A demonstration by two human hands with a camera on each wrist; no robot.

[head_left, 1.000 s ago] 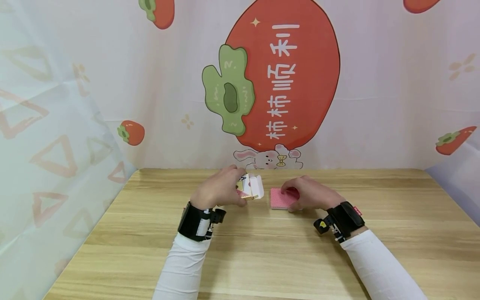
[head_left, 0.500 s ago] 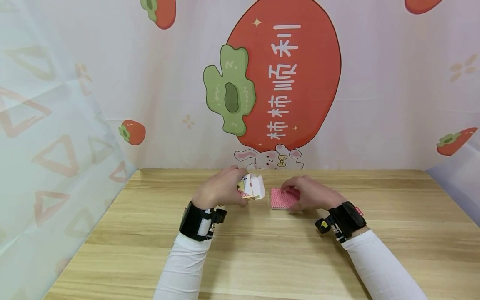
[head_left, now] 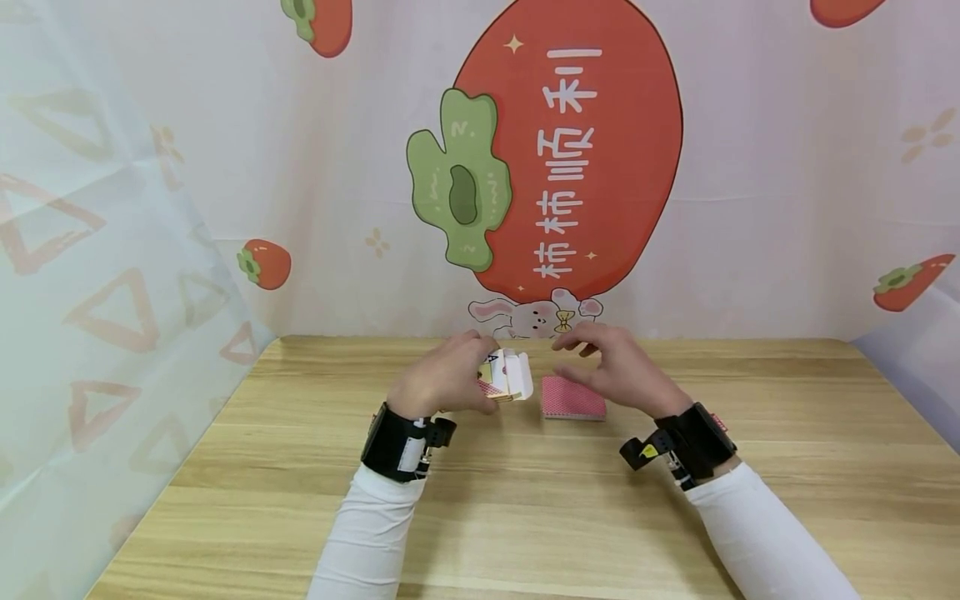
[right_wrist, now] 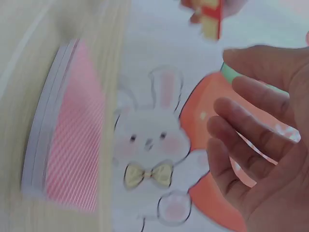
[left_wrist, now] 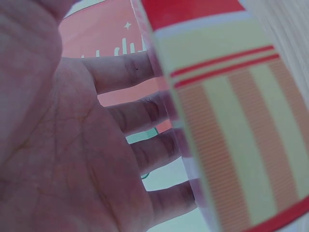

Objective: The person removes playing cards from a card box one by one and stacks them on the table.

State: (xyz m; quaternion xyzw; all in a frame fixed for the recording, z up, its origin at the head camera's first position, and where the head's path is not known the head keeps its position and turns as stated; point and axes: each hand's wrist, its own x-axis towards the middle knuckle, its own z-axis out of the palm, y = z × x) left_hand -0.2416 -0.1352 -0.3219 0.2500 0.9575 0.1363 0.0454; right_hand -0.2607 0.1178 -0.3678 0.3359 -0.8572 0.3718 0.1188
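Note:
My left hand [head_left: 445, 375] grips a small playing-card box [head_left: 501, 373] between thumb and fingers, its white flap standing open to the right. In the left wrist view the box [left_wrist: 236, 125] shows red lines and tan stripes, with the fingertips hidden behind it. A squared deck of playing cards [head_left: 573, 398] with pink patterned backs lies face down on the table, right of the box. Above the deck is my right hand [head_left: 618, 371], holding nothing, its fingers loosely bent. The right wrist view shows that hand [right_wrist: 265, 135] apart from the deck [right_wrist: 72, 130].
The wooden table [head_left: 517, 517] ends at a backdrop cloth [head_left: 345, 192] printed with a large persimmon and a rabbit. More printed cloth [head_left: 112, 292] hangs along the left side. Black wrist-camera straps [head_left: 697, 437] sit on both wrists.
My right hand has let go of the deck and risen off it, so more of the pink card backs shows. My left hand with the card box has barely moved.

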